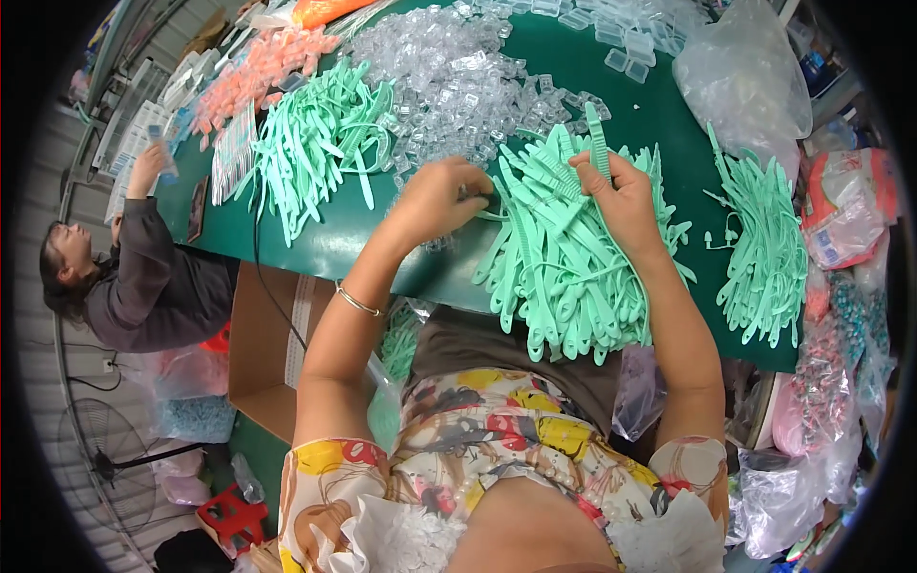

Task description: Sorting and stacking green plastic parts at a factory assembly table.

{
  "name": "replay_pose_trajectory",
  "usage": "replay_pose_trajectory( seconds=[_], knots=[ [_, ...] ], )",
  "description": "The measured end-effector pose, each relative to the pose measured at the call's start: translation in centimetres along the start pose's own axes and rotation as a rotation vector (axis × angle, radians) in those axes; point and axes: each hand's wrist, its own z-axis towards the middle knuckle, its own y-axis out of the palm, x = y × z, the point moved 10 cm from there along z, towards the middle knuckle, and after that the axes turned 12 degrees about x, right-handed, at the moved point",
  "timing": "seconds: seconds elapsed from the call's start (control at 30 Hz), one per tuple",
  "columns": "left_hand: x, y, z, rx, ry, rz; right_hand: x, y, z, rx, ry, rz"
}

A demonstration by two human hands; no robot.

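Observation:
My right hand (623,202) pinches a mint-green ribbed plastic strap (598,141), which stands up above the fingers. Under and around this hand lies a big heap of similar mint-green straps (564,272), at the table's near edge. To the left of the heap, my left hand (441,201) is closed, thumb and fingers curled together. Whatever sits in its fingertips is hidden or too small to name. A thin green strap end shows close by. Beyond the left hand spreads a mound of small clear plastic pieces (449,91).
More mint-green straps lie in piles at left (320,143) and right (764,248). Orange pieces (263,72) and clear boxes (638,43) are at the back. A plastic bag (750,81) stands far right. At left, a co-worker (143,277) works beside a cardboard box (263,349).

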Motion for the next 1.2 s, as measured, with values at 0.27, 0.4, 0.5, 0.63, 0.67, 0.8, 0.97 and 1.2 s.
replay_pose_trajectory(
  seconds=[0.27,0.4,0.5,0.63,0.67,0.8,0.97,1.2],
  knots=[
    [0.9,0.1,-1.6,-0.023,0.174,0.297,0.2,0.3,-0.6,-0.045,0.084,0.083],
    [1.0,0.1,-1.4,-0.006,0.164,0.386,0.2,0.6,-0.5,-0.075,0.087,0.130],
    [1.1,0.2,-1.2,-0.015,0.182,0.403,0.2,0.6,-0.5,-0.081,0.084,0.157],
    [1.8,-0.3,-1.3,0.033,0.233,0.366,0.0,0.6,-0.6,-0.077,0.094,0.108],
    [1.5,-0.2,-1.4,0.030,0.234,0.366,0.0,0.6,-0.5,-0.075,0.095,0.109],
    [0.9,-1.6,-1.7,0.128,0.201,0.180,0.0,0.7,-0.5,-0.086,0.078,0.077],
    [0.0,-1.2,-1.8,0.146,0.084,0.384,-0.1,0.6,-0.5,-0.069,0.092,0.080],
    [0.5,-0.6,-2.1,0.198,0.140,0.367,-0.3,0.7,-0.5,-0.086,0.026,0.048]
  ],
)
